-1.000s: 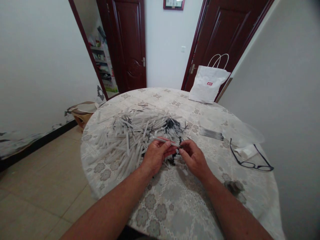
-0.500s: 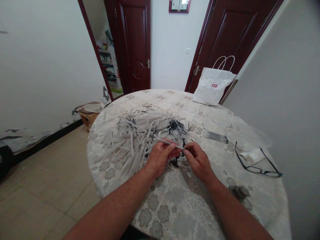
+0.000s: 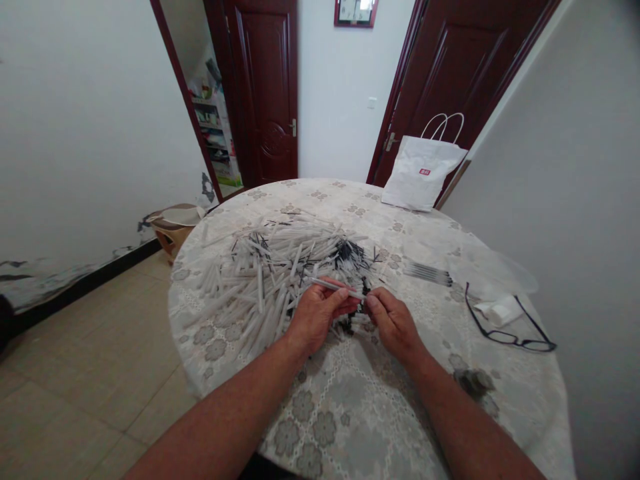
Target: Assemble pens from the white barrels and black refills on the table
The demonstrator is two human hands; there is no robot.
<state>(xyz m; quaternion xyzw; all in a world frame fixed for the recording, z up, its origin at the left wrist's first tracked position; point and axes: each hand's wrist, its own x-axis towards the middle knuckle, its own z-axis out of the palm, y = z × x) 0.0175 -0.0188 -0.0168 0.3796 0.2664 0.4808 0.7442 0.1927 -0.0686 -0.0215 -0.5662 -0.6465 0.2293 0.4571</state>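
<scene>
My left hand (image 3: 319, 312) is closed round a thin, translucent pen barrel (image 3: 331, 285), which lies slantwise across the fingers with its left end sticking out. At the barrel's right end my right hand (image 3: 393, 318) is pinched, thumb against forefinger. Whether a small part sits between those fingertips is hidden. Behind and to the left of both hands spreads a big heap of pale pen barrels (image 3: 273, 287). A cluster of dark, thin pieces (image 3: 350, 252) lies at the heap's right side. Small black parts (image 3: 349, 325) lie below the hands, partly covered by them.
A row of dark-cored pens (image 3: 429, 273) lies right of the hands. Beyond it are black-framed glasses (image 3: 517, 342), a white packet (image 3: 501, 311) and a clear plastic bag (image 3: 505, 270). A dark round object (image 3: 475, 383) sits by my right forearm. A white paper bag (image 3: 423, 175) stands at the table's far edge.
The view has shifted slightly, so everything sits a little further left. My right fingers have closed in more tightly at the barrel's right end; the left hand keeps its hold.
</scene>
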